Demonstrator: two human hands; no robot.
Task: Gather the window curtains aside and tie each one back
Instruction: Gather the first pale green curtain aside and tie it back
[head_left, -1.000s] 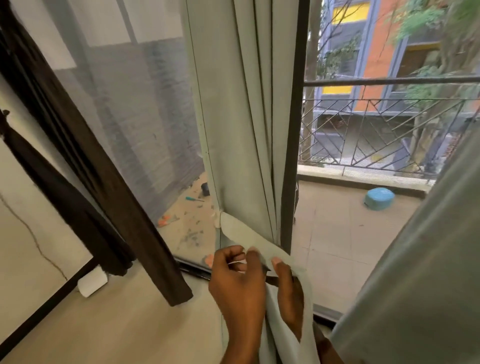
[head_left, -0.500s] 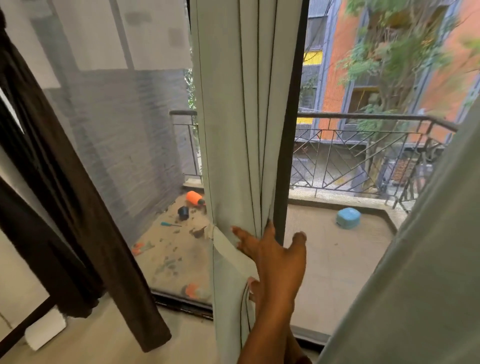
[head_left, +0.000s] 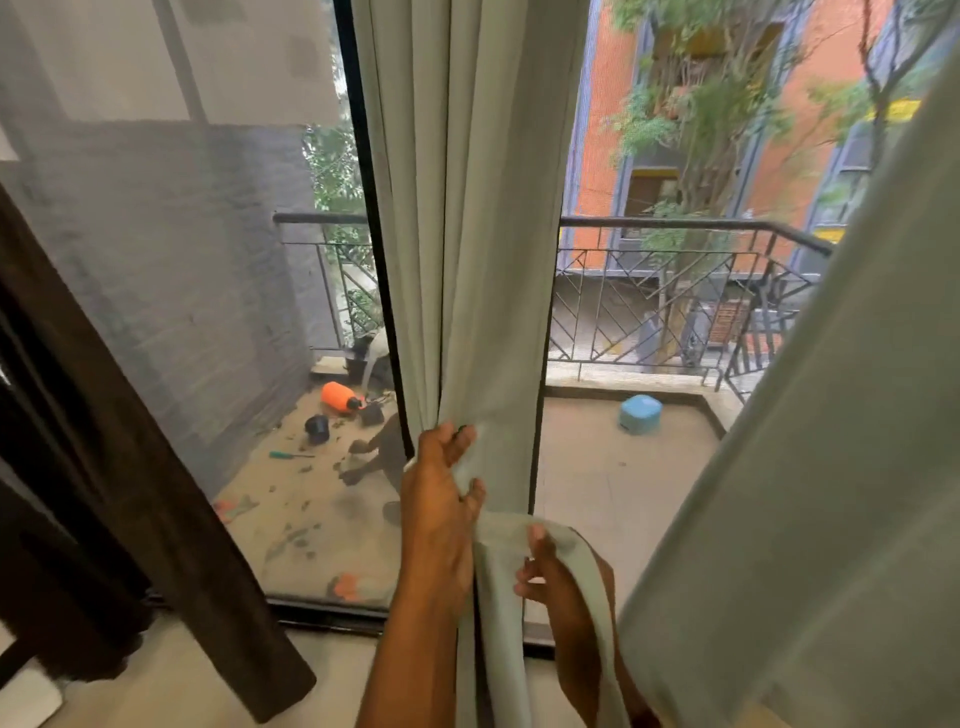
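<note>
**Clerk:** Largest lots first?

**Keeper:** One right curtain (head_left: 831, 467), pale green, loose, slanting across the right foreground. One centre curtain (head_left: 467, 234), the same cloth, bunched into a narrow column against the dark door frame (head_left: 363, 156). One brown curtain (head_left: 130, 467), hanging at the left. One black railing (head_left: 675, 291), outside on the balcony.

**Clerk:** Fastenings?

**Keeper:** One tie-back band (head_left: 576, 540), pale green, running from the centre curtain's waist to the right and down.

**Clerk:** Hands?

**Keeper:** The left hand (head_left: 441, 514) is clasped round the bunched folds, fingers curled behind, thumb in front. The right hand (head_left: 556, 587) is just below and to the right, fingers curled on the band draped over it.

**Clerk:** Small lots?

**Keeper:** One blue tub (head_left: 640, 412) on the balcony floor below the railing. One orange bottle (head_left: 340, 397) on its side, left of the centre curtain.
</note>
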